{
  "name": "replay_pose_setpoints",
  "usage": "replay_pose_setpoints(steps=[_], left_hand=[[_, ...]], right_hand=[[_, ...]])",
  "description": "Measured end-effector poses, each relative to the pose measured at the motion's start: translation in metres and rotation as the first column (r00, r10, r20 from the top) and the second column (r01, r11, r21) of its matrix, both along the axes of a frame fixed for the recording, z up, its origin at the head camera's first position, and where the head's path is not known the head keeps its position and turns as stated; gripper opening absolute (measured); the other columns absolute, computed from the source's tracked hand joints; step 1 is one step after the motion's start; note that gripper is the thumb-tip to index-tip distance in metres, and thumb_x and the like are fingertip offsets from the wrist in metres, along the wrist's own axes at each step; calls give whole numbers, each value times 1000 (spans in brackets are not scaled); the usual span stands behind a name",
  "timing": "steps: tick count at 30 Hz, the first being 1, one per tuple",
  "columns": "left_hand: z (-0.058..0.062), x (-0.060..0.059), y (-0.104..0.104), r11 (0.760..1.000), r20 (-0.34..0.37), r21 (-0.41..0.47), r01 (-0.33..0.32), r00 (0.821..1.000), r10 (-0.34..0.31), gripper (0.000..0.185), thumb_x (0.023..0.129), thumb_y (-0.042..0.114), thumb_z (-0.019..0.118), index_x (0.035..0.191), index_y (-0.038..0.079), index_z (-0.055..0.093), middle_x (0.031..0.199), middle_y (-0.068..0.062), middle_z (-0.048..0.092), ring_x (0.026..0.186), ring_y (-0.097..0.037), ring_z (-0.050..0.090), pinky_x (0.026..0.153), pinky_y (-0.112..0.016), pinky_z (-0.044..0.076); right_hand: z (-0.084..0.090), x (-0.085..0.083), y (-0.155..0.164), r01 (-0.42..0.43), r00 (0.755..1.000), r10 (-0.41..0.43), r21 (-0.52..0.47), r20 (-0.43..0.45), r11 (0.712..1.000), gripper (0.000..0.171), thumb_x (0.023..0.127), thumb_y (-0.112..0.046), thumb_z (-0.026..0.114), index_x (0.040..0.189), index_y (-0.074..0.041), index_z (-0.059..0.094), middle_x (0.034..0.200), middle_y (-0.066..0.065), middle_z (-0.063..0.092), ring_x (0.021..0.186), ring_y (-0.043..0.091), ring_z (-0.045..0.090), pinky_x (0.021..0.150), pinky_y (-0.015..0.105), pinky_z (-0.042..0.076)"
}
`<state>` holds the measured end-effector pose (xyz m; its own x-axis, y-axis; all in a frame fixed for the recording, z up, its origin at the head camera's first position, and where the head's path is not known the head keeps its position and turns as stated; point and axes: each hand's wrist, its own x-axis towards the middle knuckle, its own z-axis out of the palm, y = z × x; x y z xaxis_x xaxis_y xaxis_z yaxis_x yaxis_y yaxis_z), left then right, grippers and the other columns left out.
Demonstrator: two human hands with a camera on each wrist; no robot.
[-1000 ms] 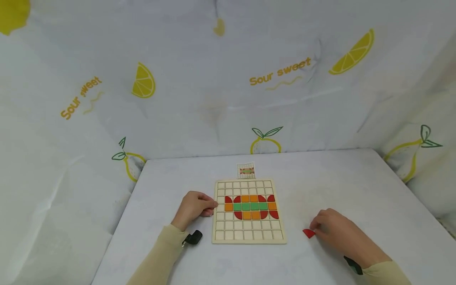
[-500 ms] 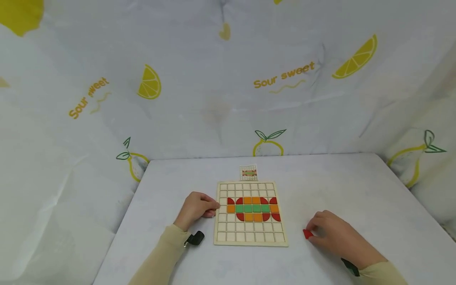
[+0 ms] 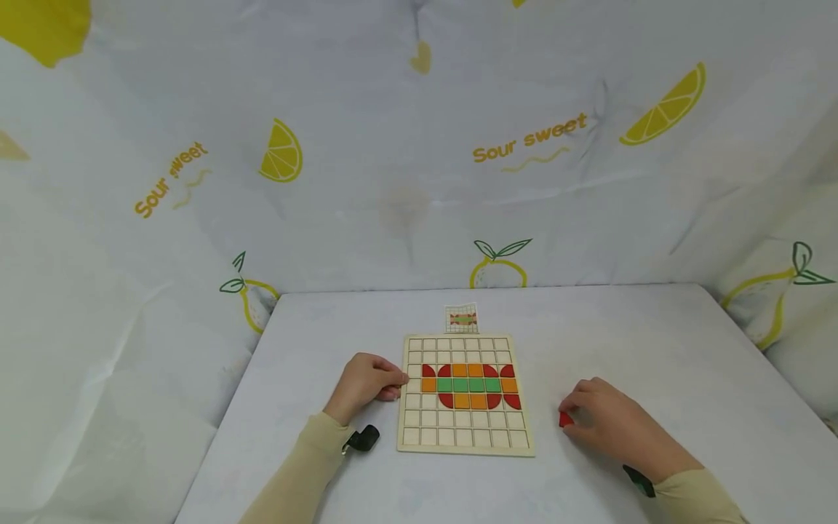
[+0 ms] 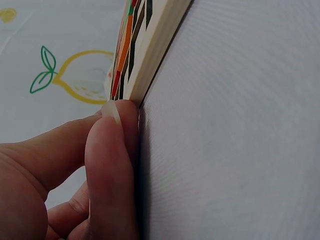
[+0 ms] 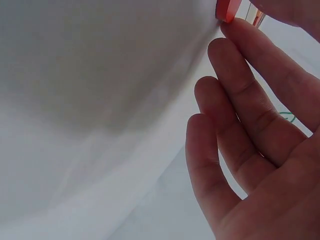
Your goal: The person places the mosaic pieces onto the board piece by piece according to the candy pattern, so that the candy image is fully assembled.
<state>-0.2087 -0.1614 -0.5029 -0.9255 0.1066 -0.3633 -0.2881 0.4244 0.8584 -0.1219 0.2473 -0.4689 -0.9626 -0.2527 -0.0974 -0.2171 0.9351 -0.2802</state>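
A pale wooden grid board (image 3: 466,440) lies flat on the table, with red, orange and green tiles set in its middle rows. At its left edge, my left hand (image 3: 369,383) holds the rim between thumb and fingertips. The left wrist view shows the thumb (image 4: 111,170) and index fingertip at the board's edge (image 4: 155,55). Right of the board, my right hand (image 3: 605,418) pinches a small red tile (image 3: 566,419) between thumb and index finger. Part of that tile is hidden by the fingers. In the right wrist view the red tile (image 5: 228,9) shows at the index fingertip.
A small pattern card (image 3: 462,319) with a similar coloured design lies just behind the board. The white-covered table (image 3: 314,320) ends at a white cloth backdrop (image 3: 380,211) printed with lemons.
My right hand has closed its pinch on the red tile and turned it so less of it shows. The left hand stays at the board's edge. The head view has shifted slightly.
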Motion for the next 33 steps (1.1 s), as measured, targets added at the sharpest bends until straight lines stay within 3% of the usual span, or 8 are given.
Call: replay_pose_setpoints(steps=[5, 15, 23, 33], left_hand=[[0, 0, 0, 1000, -7, -4, 2, 1000, -2, 15, 85, 25, 80, 89, 11, 76, 83, -3, 77, 64, -12, 71, 64, -26, 62], [1, 0, -1, 1000, 4, -10, -10, 1000, 10, 21, 82, 28, 84, 90, 10, 75, 79, -5, 76, 63, -12, 70, 64, -26, 61], [0, 1, -2, 1000, -5, -5, -9, 1000, 9, 17, 84, 26, 82, 89, 11, 76, 82, -4, 77, 64, -13, 70, 64, -26, 61], [2, 2, 0, 1000, -3, 5, -6, 1000, 6, 17, 84, 25, 82, 89, 10, 76, 80, -5, 76, 63, -13, 70, 64, -26, 61]], right_hand=[[0, 3, 10, 9, 1000, -9, 11, 16, 1000, 23, 72, -32, 91, 90, -27, 76, 91, -13, 63, 92, 12, 55, 80, 36, 58], [3, 8, 19, -25, 999, 25, -2, 49, 1000, 24, 76, -17, 86, 92, -32, 74, 93, -16, 61, 96, 9, 56, 82, 35, 57], [3, 7, 19, -9, 999, 8, 5, 49, 1000, 26, 73, -24, 90, 92, -31, 72, 96, -14, 62, 99, 12, 57, 86, 40, 57], [-4, -1, 10, -27, 998, 29, -36, 54, 999, 26, 72, -23, 91, 88, -32, 72, 90, -17, 60, 91, 8, 53, 78, 30, 56]])
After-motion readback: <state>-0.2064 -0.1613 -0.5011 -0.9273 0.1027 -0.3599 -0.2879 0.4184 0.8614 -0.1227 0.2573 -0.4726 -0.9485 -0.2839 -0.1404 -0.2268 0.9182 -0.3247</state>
